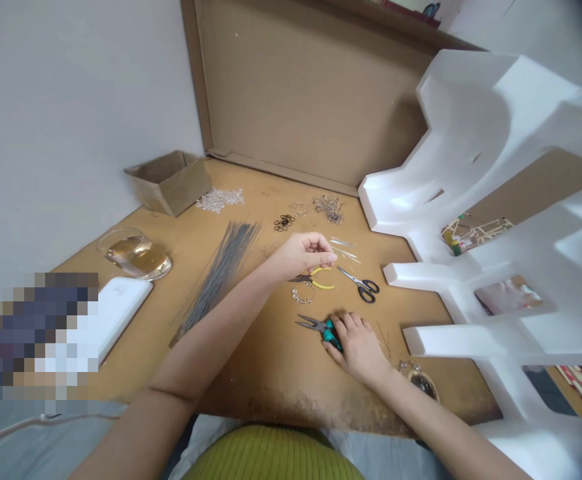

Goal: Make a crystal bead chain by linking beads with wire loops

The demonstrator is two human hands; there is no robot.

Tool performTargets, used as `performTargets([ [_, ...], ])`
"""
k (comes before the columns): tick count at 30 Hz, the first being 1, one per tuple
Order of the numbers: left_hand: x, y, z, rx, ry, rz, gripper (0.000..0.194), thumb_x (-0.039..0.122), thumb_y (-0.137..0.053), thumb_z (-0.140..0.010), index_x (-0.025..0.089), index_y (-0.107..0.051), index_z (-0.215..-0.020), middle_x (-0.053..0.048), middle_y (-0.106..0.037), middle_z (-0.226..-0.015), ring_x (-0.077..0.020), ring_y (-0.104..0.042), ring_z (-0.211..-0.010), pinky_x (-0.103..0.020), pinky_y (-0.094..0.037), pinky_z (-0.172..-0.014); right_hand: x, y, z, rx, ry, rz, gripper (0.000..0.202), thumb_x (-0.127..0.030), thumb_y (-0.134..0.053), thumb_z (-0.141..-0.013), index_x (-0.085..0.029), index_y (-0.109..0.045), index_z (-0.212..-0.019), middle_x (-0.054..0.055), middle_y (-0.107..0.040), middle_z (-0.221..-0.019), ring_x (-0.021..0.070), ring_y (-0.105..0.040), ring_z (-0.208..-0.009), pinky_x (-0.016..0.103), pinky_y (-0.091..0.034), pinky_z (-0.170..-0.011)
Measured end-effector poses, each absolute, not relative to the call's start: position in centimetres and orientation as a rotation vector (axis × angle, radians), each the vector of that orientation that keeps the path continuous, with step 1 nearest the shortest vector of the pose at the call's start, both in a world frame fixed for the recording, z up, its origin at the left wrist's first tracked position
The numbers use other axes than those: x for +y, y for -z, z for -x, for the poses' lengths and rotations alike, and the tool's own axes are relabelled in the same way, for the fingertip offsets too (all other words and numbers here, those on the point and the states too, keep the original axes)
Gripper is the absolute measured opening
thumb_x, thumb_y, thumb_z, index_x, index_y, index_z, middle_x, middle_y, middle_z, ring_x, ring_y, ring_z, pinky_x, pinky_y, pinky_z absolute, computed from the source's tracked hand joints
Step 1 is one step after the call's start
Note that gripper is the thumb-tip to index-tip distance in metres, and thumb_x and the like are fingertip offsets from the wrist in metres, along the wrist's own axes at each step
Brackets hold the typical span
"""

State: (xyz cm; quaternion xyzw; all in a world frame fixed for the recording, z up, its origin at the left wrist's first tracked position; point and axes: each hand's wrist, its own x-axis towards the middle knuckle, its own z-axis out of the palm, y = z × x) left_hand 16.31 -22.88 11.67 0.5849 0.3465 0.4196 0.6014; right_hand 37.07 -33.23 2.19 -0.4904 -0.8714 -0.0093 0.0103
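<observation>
My left hand is closed in a pinch above the middle of the table; what sits between the fingertips is too small to make out. Just beneath it are yellow-handled pliers and a small loop of clear beads on thin wire. Whether that loop hangs from my fingers or lies on the table, I cannot tell. Nearer to me, my right hand is wrapped over the green handles of needle-nose pliers, whose jaws point left. Black-handled scissors lie between the two hands, to the right.
A bundle of grey wires lies left of centre. Behind it are clear beads, a cardboard box, black loops and metal pieces. A glass of amber liquid stands left; a white moulded frame borders the right.
</observation>
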Motion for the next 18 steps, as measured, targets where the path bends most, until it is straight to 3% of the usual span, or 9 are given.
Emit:
performTargets([
  [10,-23.1,-11.6,-16.1,0.844,-0.912,-1.480,0.021,0.031,-0.067,-0.070,0.013,-0.057,-0.072,0.002,-0.053,-0.060,-0.0051,-0.044,-0.050,-0.018,-0.036,-0.047,-32.9,-1.8,-36.9,-2.687,-0.004,1.483,0.050,-0.040,-0.049,-0.085,-0.011,-0.051,-0.124,0.019,-0.056,-0.120,0.0299,-0.045,-0.115,0.046,-0.032,-0.098],
  [15,-23.2,-11.6,-16.0,0.842,-0.893,-1.512,0.021,0.032,-0.066,-0.070,0.013,-0.057,-0.072,0.001,-0.054,-0.061,-0.0062,-0.046,-0.053,-0.019,-0.036,-0.049,-32.4,-3.3,-37.1,-2.639,-0.140,1.438,0.050,-0.044,-0.052,-0.083,-0.014,-0.052,-0.124,0.017,-0.057,-0.120,0.0292,-0.047,-0.115,0.046,-0.037,-0.096],
  [18,-23.4,-11.9,-16.0,0.863,-0.835,-1.565,0.018,0.029,-0.065,-0.071,0.013,-0.057,-0.071,0.002,-0.054,-0.061,-0.0060,-0.046,-0.053,-0.018,-0.036,-0.050,-31.2,-5.2,-38.0,-2.476,-0.224,1.451,0.039,-0.040,-0.048,-0.086,-0.019,-0.057,-0.117,0.014,-0.061,-0.114,0.0269,-0.053,-0.108,0.045,-0.042,-0.091],
])
